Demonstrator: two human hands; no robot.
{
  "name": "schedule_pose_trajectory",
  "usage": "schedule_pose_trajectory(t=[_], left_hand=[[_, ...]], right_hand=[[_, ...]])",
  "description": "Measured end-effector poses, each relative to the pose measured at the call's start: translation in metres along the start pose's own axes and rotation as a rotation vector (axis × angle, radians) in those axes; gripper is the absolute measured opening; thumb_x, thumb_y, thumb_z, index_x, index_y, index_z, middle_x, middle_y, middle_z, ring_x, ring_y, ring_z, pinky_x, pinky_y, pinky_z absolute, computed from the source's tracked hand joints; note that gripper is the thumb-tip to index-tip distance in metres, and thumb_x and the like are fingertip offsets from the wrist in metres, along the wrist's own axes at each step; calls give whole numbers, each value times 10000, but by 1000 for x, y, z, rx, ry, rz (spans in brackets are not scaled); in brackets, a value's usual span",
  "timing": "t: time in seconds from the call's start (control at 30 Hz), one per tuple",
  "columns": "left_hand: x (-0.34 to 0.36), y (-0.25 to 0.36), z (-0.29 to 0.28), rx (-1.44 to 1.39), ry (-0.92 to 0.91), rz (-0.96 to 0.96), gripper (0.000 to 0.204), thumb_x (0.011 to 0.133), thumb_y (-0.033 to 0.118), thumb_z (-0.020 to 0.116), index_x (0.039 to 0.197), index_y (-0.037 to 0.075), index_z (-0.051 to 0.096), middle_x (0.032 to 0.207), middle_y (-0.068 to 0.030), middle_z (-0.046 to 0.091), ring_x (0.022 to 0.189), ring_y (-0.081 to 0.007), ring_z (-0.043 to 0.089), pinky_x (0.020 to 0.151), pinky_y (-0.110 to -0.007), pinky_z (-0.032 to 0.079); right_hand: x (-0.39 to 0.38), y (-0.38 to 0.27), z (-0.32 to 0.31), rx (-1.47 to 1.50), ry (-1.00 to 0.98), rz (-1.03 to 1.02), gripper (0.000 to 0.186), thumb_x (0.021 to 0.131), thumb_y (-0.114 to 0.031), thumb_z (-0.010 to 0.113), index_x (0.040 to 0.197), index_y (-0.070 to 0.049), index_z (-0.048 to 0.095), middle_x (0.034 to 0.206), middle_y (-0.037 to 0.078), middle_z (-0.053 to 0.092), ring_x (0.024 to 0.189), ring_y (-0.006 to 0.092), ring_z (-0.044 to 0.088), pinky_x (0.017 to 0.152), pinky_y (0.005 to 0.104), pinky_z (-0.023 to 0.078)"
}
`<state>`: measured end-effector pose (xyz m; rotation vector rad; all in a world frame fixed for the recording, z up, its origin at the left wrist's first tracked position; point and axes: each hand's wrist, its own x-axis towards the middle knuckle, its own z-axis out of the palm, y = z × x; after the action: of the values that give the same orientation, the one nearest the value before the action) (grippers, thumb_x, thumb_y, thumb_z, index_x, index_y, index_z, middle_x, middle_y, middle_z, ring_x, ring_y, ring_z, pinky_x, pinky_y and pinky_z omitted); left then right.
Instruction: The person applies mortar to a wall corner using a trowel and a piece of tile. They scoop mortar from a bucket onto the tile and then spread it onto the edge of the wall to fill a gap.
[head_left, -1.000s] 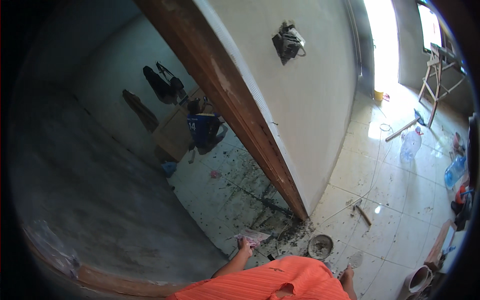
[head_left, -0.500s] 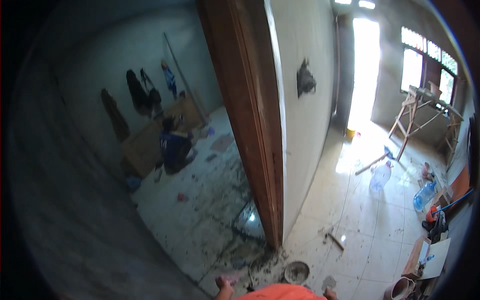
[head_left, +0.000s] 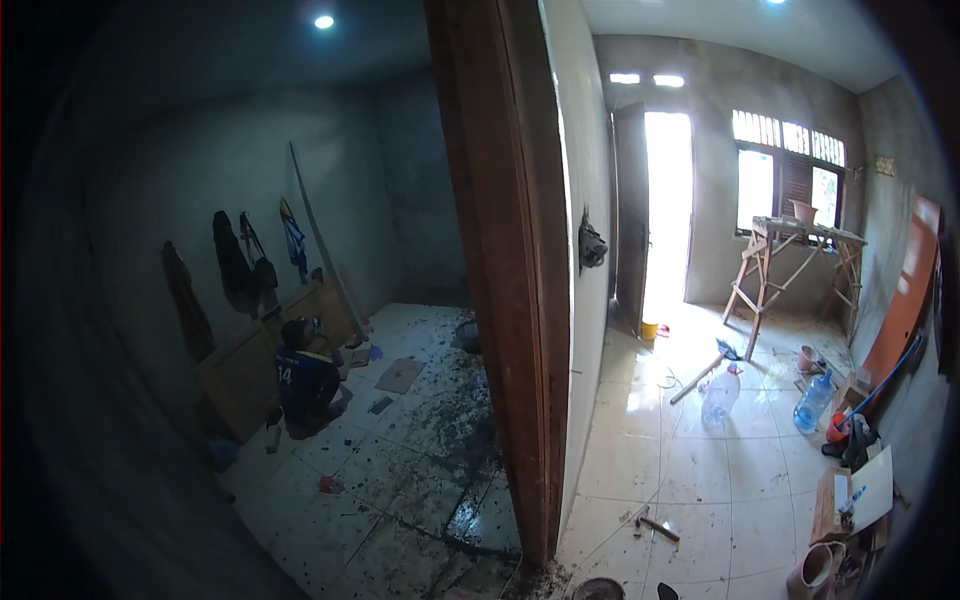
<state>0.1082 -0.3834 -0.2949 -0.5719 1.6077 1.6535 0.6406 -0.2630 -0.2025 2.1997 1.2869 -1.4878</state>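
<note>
Neither of my hands is in the head view now. Closest to me at the lower edge is a round, shallow pan (head_left: 599, 581), partly cut off; its contents are hard to make out. Beside it shows the tip of a small dark object (head_left: 667, 592) that I cannot identify. A hammer (head_left: 660, 529) with a wooden handle lies on the pale tiles farther on. Straight ahead rises a brown wooden door frame (head_left: 505, 250), with dark, wet debris at its foot.
In the dim left room a person (head_left: 308, 375) squats by a wooden panel (head_left: 230, 385); debris litters the floor. On the right are water bottles (head_left: 814, 403), a long-handled tool (head_left: 698, 378), a bucket (head_left: 810, 568), a trestle scaffold (head_left: 765, 265) and an open doorway (head_left: 668, 210).
My view has tilted upward, bringing in the ceiling lights. Both hands and the orange clothing at the lower edge have left the picture. The pan now sits lower, partly cut off.
</note>
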Motion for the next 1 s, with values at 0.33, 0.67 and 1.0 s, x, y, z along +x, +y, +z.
schedule_pose_trajectory(t=[0.33, 0.67, 1.0], left_hand=[[18, -67, 81, 61, -169, 143, 361, 974, 401, 567, 1224, 142, 534, 973, -24, 567, 827, -196, 576, 670, -384, 520], [16, -188, 199, 430, -35, 152, 369, 946, 388, 587, 1170, 95, 602, 1054, -54, 583, 910, -205, 587, 655, -377, 537], [105, -266, 298, 468, -98, 232, 509, 950, 391, 592, 1329, 53, 566, 1253, -63, 593, 1115, -223, 581, 898, -378, 505]], right_hand=[[154, 80, 10, -534, 36, -284, 779, 816, -76, 626, 1535, -119, 329, 871, 222, 698, 791, 394, 693, 659, 502, 549], [285, 31, -54, 393, -62, 159, 299, 986, -463, 555, 978, -164, 552, 613, 31, 488, 450, 168, 470, 375, 359, 342], [444, 31, -43, 102, -15, -6, 520, 977, -508, 518, 1245, -70, 605, 769, 143, 667, 603, 246, 658, 489, 394, 523]])
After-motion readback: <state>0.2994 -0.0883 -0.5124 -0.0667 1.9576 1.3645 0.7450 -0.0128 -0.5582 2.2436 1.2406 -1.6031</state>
